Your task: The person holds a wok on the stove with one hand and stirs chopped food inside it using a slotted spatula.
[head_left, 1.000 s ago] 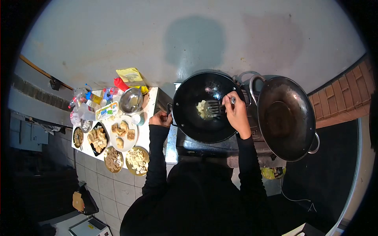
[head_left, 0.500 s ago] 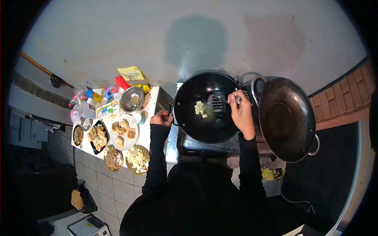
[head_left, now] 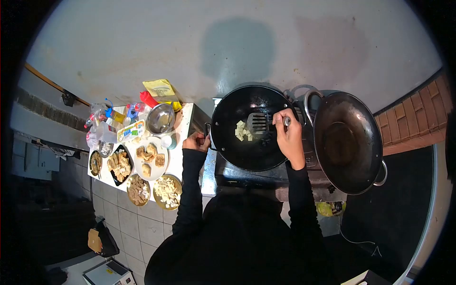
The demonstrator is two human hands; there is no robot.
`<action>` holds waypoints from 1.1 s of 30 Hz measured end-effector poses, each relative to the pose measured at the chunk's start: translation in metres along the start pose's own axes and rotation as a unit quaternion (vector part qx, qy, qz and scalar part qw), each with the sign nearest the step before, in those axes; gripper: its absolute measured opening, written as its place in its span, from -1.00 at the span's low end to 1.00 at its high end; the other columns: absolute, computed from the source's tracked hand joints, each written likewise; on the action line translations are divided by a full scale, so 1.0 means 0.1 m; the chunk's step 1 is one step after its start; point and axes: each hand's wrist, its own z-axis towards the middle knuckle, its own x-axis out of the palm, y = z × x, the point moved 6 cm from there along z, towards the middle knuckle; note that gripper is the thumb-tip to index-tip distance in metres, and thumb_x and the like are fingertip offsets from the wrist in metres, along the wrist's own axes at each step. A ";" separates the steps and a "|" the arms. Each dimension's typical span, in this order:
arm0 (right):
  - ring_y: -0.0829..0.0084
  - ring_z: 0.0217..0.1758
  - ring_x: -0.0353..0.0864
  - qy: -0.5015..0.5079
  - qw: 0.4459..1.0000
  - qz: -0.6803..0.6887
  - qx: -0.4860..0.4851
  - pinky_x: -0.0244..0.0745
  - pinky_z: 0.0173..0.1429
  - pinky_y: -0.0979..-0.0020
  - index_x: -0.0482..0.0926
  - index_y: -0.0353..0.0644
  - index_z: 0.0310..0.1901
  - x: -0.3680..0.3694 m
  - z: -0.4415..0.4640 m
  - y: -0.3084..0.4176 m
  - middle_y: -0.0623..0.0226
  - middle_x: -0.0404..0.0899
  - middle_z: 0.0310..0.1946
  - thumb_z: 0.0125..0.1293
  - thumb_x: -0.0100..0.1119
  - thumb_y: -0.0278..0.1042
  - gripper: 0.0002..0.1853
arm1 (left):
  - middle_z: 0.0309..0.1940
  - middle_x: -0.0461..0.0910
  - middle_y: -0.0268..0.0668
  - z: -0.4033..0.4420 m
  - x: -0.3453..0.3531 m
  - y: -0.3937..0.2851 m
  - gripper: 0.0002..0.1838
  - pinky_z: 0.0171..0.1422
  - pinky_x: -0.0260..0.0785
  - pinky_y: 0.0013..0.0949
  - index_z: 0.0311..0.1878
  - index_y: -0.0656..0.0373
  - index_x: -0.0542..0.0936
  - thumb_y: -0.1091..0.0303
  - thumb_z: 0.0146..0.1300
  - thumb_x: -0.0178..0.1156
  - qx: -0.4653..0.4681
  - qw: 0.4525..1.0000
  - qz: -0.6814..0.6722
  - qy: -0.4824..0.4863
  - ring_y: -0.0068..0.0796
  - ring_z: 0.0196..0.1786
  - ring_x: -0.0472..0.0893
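Since half a second before, my spatula had come back toward the pale cubes, and the cube that had sat a little off now lay in with the rest. My right hand was closed firmly around the spatula's handle, knuckles up, over the right side of the black wok. The slotted blade lay just right of the cubes; whether its edge touched them I could not tell. The cubes sat in a small cluster left of the wok's middle. My left hand was closed on the wok's left handle, fingers bent in. The wok stood on the stove, and a second, browned wok stood just to its right. On the white counter to my left was a plate of browned pieces.
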 end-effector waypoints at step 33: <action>0.47 -0.53 0.44 0.012 0.999 -0.015 0.034 0.34 -0.39 0.42 0.41 -0.31 -0.28 0.15 -0.13 -0.17 0.18 0.46 -0.55 0.41 0.04 -0.49 -0.90 | -0.73 0.48 -0.34 -0.01 0.04 0.07 -0.75 -0.49 0.31 -0.39 -0.48 0.22 0.55 0.28 0.14 0.38 -0.001 1.000 -0.014 -0.005 -0.51 -0.66 0.45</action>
